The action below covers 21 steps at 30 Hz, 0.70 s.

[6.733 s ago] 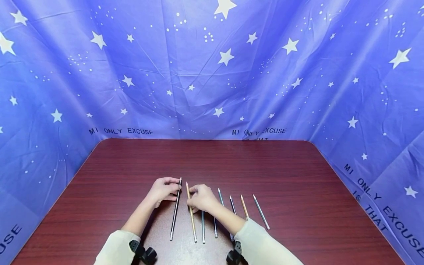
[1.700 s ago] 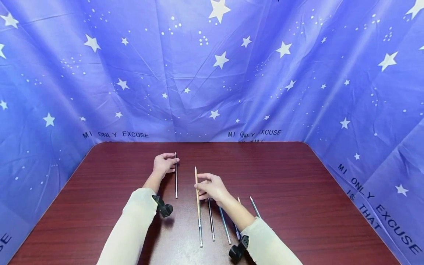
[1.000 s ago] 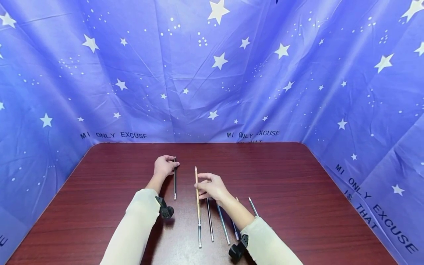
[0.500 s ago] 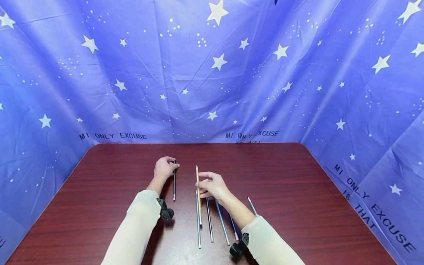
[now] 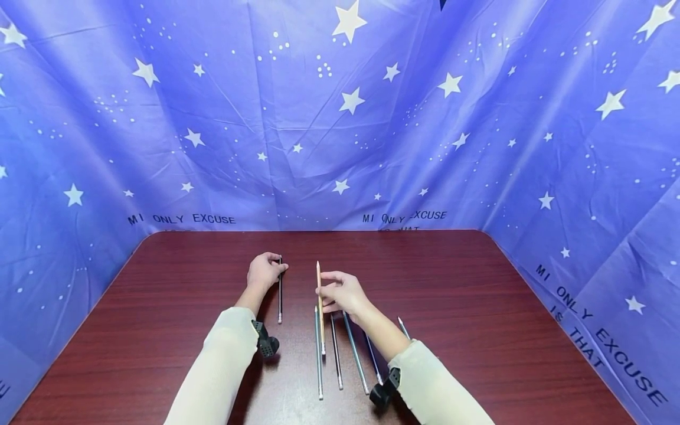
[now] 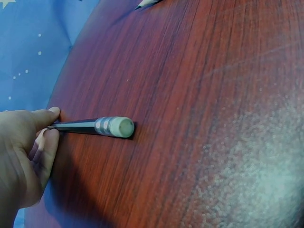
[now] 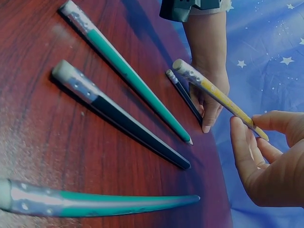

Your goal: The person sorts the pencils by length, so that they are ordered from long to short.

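Note:
Toward the back of the table, my left hand (image 5: pixel 261 270) pinches a black pencil (image 5: pixel 280 298) near its pointed end. Its white eraser end (image 6: pixel 124 127) faces the left wrist camera. My right hand (image 5: pixel 345 293) pinches a yellow pencil (image 5: pixel 321 327) between thumb and fingers, point away from me. In the right wrist view this yellow pencil (image 7: pixel 218 95) is raised off the table. Just below it lies a green pencil (image 5: pixel 319 369), overlapped by it in the head view. A second black pencil (image 5: pixel 337 357) rests to the right of that one.
Further right lie another green pencil (image 5: pixel 355 357) and a dark blue pencil (image 5: pixel 373 357). The right forearm and sleeve partly cover a grey-green pencil (image 5: pixel 404 326). A blue star-patterned curtain (image 5: pixel 319 118) surrounds the back and sides of the dark red table (image 5: pixel 457 277).
Since the oldest frame, the left hand has carried the black pencil toward the back, and the right hand has lifted the yellow pencil. Lately the yellow pencil has shifted slightly right and away.

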Each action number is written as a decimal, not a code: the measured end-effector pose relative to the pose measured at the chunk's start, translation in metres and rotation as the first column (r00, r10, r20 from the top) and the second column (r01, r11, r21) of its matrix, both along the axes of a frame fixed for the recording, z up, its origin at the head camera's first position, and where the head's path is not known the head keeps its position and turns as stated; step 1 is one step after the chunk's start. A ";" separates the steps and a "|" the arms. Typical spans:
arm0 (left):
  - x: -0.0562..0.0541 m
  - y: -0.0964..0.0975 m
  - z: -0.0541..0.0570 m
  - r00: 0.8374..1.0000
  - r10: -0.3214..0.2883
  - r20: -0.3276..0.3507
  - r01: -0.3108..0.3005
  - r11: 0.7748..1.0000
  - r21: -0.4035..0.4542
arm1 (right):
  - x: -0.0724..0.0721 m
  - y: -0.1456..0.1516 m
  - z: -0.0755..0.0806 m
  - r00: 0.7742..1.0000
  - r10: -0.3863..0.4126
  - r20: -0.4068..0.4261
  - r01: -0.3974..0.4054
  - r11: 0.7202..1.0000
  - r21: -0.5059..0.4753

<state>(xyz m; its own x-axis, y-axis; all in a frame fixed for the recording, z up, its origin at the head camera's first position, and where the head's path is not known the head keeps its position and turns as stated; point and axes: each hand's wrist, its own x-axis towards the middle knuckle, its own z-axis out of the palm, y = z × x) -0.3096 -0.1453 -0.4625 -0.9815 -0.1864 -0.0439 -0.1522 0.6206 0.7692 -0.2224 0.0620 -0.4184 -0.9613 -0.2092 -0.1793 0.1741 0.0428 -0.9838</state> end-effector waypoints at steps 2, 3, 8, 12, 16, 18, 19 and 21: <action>0.000 0.000 0.000 1.000 0.004 -0.001 -0.004 1.000 -0.001 | -0.002 0.000 0.000 1.000 -0.010 0.001 0.010 1.000 0.002; 0.000 0.001 0.000 1.000 0.006 -0.001 -0.006 1.000 -0.003 | -0.003 0.000 0.000 1.000 -0.012 0.001 0.012 1.000 0.002; 0.001 0.003 0.001 1.000 0.010 -0.005 -0.010 1.000 -0.011 | -0.006 -0.001 0.003 1.000 -0.026 0.005 0.026 1.000 0.007; 0.002 0.003 0.002 1.000 0.006 -0.009 -0.006 1.000 -0.018 | -0.008 -0.003 0.005 1.000 -0.032 0.001 0.032 0.999 0.016; 0.002 0.003 0.003 1.000 0.010 -0.004 -0.010 1.000 -0.017 | -0.011 -0.004 0.008 1.000 -0.030 -0.004 0.030 0.999 0.019; 0.002 0.003 0.002 1.000 0.011 -0.001 -0.011 1.000 -0.015 | -0.013 -0.005 0.008 1.000 -0.028 -0.003 0.028 0.999 0.017; 0.002 0.002 0.002 1.000 0.011 0.000 -0.011 1.000 -0.013 | -0.014 -0.005 0.009 1.000 -0.028 0.000 0.028 0.999 0.017; 0.002 0.002 0.002 1.000 0.008 -0.001 -0.008 1.000 -0.015 | -0.016 -0.006 0.009 1.000 -0.025 -0.001 0.025 1.000 0.014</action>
<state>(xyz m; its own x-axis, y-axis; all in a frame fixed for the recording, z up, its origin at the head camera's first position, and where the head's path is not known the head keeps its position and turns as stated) -0.3078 -0.1437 -0.4609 -0.9799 -0.1953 -0.0403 -0.1569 0.6305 0.7602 -0.2381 0.0563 -0.4093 -0.9663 -0.1826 -0.1813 0.1745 0.0526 -0.9832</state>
